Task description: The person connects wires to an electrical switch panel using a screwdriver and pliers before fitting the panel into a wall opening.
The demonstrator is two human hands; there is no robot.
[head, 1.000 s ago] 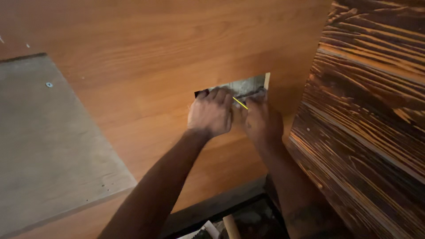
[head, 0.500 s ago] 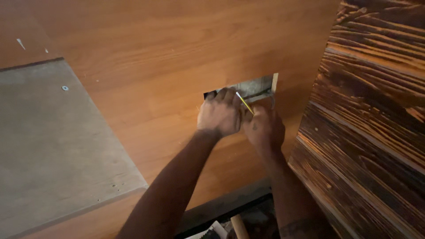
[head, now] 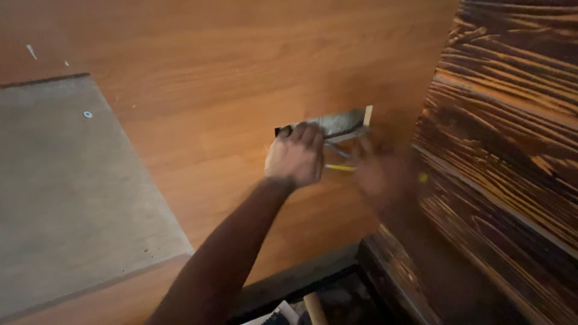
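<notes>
Left hand (head: pixel 295 157): fingers curled together, knuckles up, fingertips hooked on the lower edge of a rectangular cut-out (head: pixel 328 127) in an orange wood-grain panel (head: pixel 198 78); whether it grips anything cannot be told.

Right hand (head: pixel 379 171): at 3 o'clock of the left, motion-blurred; open or closed cannot be told.

Yellow wire (head: pixel 340 167): thin, runs between the two hands, just below the cut-out. A grey-blue wire (head: pixel 336 148) loops just above it.

Cut-out: grey interior, pale wood strip at its right end.

Dark charred-grain board (head: pixel 506 150): at 3 o'clock, beside the right hand.

Grey board with one screw (head: pixel 60 198): at 9 o'clock, well apart.

Wooden handle (head: pixel 314 309): at 6 o'clock, bottom edge.
</notes>
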